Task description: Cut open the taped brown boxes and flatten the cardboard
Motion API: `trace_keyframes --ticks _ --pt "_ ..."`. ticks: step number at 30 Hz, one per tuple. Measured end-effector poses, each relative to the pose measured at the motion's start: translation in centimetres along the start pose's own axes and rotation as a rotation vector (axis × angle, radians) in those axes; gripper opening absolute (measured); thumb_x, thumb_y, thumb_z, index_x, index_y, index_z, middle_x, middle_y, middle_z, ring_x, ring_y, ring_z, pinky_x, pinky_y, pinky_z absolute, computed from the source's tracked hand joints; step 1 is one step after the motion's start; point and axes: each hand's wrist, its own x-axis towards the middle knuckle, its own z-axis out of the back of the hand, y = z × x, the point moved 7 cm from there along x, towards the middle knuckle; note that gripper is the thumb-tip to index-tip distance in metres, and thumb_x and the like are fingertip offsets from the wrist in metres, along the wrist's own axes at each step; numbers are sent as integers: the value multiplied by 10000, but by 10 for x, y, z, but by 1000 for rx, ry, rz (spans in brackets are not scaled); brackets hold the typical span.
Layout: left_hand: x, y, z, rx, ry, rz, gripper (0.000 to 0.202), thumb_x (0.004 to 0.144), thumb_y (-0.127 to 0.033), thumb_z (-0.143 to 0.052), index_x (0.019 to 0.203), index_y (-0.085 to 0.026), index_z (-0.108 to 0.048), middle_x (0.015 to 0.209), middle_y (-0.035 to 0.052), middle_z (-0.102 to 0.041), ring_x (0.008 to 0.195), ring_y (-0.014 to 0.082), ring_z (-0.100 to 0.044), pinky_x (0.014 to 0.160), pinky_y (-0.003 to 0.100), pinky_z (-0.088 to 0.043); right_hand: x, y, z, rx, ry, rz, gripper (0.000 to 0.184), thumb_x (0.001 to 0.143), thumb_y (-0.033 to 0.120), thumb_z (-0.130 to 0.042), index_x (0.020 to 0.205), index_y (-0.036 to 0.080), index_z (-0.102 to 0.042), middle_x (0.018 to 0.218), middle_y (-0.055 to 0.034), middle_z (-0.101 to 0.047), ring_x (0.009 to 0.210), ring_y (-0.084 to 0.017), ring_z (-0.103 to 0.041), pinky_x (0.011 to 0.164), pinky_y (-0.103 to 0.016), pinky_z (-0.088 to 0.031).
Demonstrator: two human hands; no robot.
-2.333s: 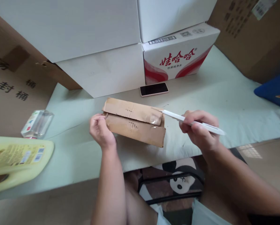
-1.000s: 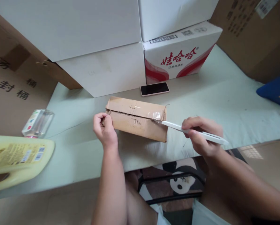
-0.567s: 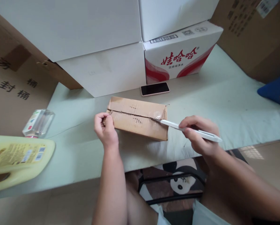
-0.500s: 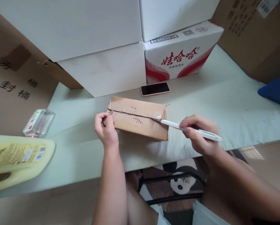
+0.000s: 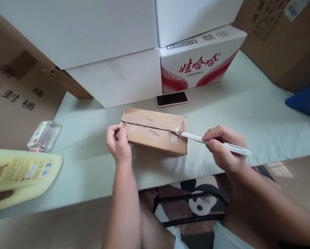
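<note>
A small brown cardboard box (image 5: 155, 140) lies on the pale green tablecloth, with a dark seam running lengthwise along its top and bits of clear tape near the right end. My left hand (image 5: 119, 141) grips the box's left end, thumb and fingers closed on the edge. In my right hand (image 5: 226, 145) is a white utility knife (image 5: 193, 137), held like a pen. Its blade tip meets the seam close to the box's right end; how deep it sits, I cannot tell.
Behind the box lies a phone (image 5: 172, 99), in front of stacked white cartons (image 5: 118, 76) and a red-and-white carton (image 5: 196, 69). On the left are a clear bottle (image 5: 45, 135) and a yellow jug (image 5: 25, 176). A blue object (image 5: 305, 100) stands at right.
The knife and my right hand have shifted slightly right. The box and my left hand sit a touch further right in view; my left hand keeps its grip.
</note>
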Motion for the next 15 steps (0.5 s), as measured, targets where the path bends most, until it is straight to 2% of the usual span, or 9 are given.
trace_keyframes --ticks 11,15 --pt "0 -1 0 13 3 -17 88 735 -270 -572 772 -199 -535 665 -29 -448 585 115 -375 573 271 -311 -4 0 10 -25 -113 -30 143 834 180 -594 771 267 -689 579 -1 -554 451 -149 -416 409 -337 -267" --pt "0 -1 0 14 0 -12 91 737 -274 -573 772 -198 -535 677 -25 -454 602 118 -397 585 270 -323 -6 -2 15 -39 -141 -44 112 836 223 -605 752 258 -671 576 -14 -537 447 -148 -396 408 -346 -267"
